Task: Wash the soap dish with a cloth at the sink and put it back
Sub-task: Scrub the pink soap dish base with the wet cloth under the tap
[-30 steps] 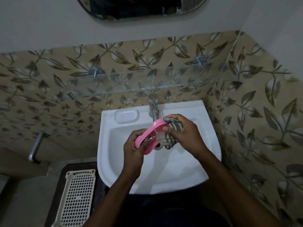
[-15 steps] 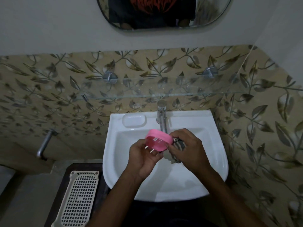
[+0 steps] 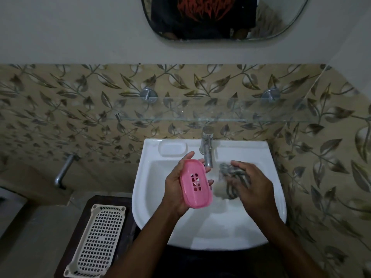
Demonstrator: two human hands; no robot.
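My left hand holds a pink oval soap dish over the left part of the white sink. The dish faces up, and small drain slots show in its middle. To its right, my right hand grips a bunched grey striped cloth, blurred, just under the chrome tap. The cloth and the dish are apart. A moulded soap recess lies on the sink's back left rim.
A glass shelf on two chrome mounts runs above the tap. A mirror hangs higher on the wall. A cream perforated tray rests on a dark stand left of the sink. A chrome pipe sticks out of the left wall.
The hands have parted: the cloth came off the dish and moved right. The dish turned from on edge to flat and face up. The view tilted upward.
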